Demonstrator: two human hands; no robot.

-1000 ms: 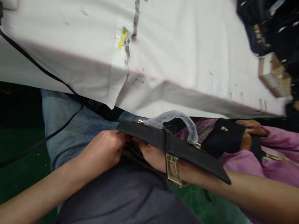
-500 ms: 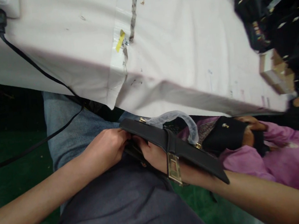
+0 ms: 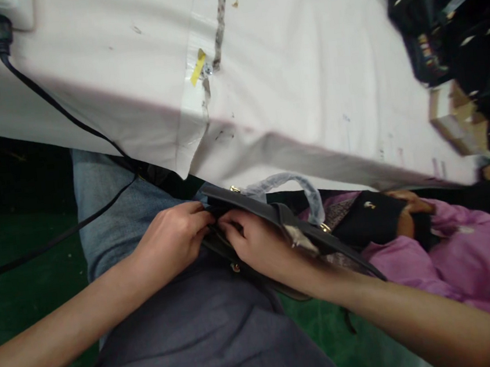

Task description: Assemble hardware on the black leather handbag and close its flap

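A black handbag [image 3: 247, 205] rests on my lap, tilted, with its flap raised above my right wrist. Its curved handle [image 3: 291, 180] is wrapped in clear plastic, and gold fittings show at both handle ends. The gold clasp [image 3: 298, 237] on the flap is blurred. My left hand [image 3: 179, 228] is closed in a pinch at the bag's left end. My right hand [image 3: 251, 238] reaches under the flap, thumb and fingers closed at the same edge, close to the left fingertips. What exactly lies between the fingers is hidden.
A white-covered table [image 3: 296, 84] with a taped seam stands in front. A black cord [image 3: 58, 112] runs from a plug at upper left down past my knee. At right are a cardboard box [image 3: 457, 117], a pile of black bags [image 3: 466, 37], and a person in pink sleeves [image 3: 475, 252] holding a black item.
The flap has lifted and tipped back, its clasp swinging up and right. More of my right hand now shows beneath it. Both hands stay near the bag's left end.
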